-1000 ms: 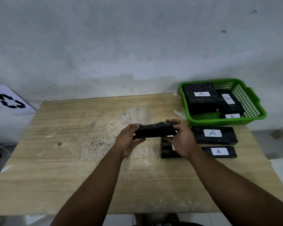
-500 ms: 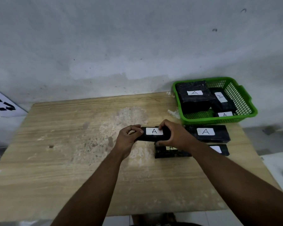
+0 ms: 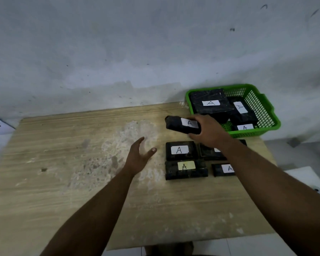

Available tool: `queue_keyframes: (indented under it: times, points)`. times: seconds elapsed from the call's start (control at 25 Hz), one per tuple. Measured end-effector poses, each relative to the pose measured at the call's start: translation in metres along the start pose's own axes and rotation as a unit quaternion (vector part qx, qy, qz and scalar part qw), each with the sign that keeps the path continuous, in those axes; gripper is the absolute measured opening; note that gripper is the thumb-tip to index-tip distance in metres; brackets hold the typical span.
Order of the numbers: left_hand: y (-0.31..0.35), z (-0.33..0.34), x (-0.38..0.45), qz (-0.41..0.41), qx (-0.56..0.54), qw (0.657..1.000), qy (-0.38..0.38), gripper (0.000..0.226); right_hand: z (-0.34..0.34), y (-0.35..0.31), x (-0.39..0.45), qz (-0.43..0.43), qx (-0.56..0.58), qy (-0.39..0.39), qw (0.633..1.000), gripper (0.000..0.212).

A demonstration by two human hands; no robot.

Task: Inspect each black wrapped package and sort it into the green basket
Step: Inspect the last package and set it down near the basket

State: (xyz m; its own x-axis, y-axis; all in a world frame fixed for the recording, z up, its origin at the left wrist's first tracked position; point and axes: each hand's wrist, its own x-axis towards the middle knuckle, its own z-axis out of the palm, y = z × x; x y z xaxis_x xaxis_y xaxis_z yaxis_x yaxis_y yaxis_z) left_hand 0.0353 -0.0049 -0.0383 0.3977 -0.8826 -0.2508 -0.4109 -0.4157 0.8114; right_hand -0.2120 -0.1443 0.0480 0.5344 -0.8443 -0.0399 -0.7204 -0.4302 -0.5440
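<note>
The black package in hand [image 3: 181, 124] is held up above the table [image 3: 63, 163], just left of the green basket [image 3: 266, 115], with its white label marked "A" facing up and one end sticking out to the left. The right hand [image 3: 209, 131] has its grip clamped on the package's right end, fingers curled over the top and thumb underneath. The left hand [image 3: 139, 157] hovers over the middle of the table, its grip apart, with fingers straight, thumb spread, and nothing in it. The basket sits at the far right corner of the table against the wall [image 3: 137, 43] and already holds three black packages: a large one [image 3: 209, 102] at the back left, another [image 3: 242, 111] beside it to the right, and a third [image 3: 245, 127] at the front, of which little more than the label shows. Four more packages lie on the table below the raised one: one with a white label [image 3: 180, 150], one with a yellow label [image 3: 186, 169] touching it on the near side, a third [image 3: 209, 153] partly hidden under the right forearm, and a small fourth [image 3: 223, 169] nearer the table's edge, also cut off by the arm. A pale worn patch [image 3: 137, 137] marks the wooden surface under the left hand.
</note>
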Motion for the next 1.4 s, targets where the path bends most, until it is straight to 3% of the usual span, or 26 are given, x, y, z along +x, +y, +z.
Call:
queue_keyframes:
  times: [0.12, 0.24, 0.32, 0.48, 0.72, 0.92, 1.24, 1.4]
  points:
    - [-0.029, 0.009, 0.011, -0.075, 0.242, 0.964, -0.083, 0.102, -0.026, 0.031, 0.015, 0.021, 0.000, 0.041, 0.999, 0.060]
    - [-0.038, 0.016, 0.010, -0.082, 0.333, 0.928, -0.144, 0.116, -0.047, 0.059, 0.031, 0.050, -0.096, 0.016, 0.994, 0.060]
    - [-0.038, 0.016, 0.009, -0.076, 0.335, 0.928, -0.143, 0.118, -0.054, 0.074, 0.042, 0.082, -0.175, -0.024, 0.981, 0.064]
    - [-0.042, 0.013, 0.010, -0.073, 0.331, 0.929, -0.150, 0.118, -0.053, 0.089, 0.056, 0.105, -0.213, -0.129, 0.963, 0.067]
    - [-0.052, 0.016, 0.011, -0.061, 0.342, 0.926, -0.150, 0.126, -0.036, 0.096, 0.071, 0.056, -0.313, -0.198, 0.927, 0.041]
    - [-0.058, 0.018, 0.012, -0.059, 0.344, 0.925, -0.151, 0.130, -0.019, 0.111, 0.076, 0.074, -0.290, -0.209, 0.931, 0.028]
    - [-0.055, 0.019, 0.012, -0.058, 0.344, 0.925, -0.153, 0.130, -0.009, 0.123, 0.065, 0.124, -0.164, -0.190, 0.960, 0.041]
    - [-0.051, 0.016, 0.010, -0.064, 0.343, 0.924, -0.155, 0.129, -0.009, 0.122, 0.051, 0.116, -0.116, -0.133, 0.977, 0.038]
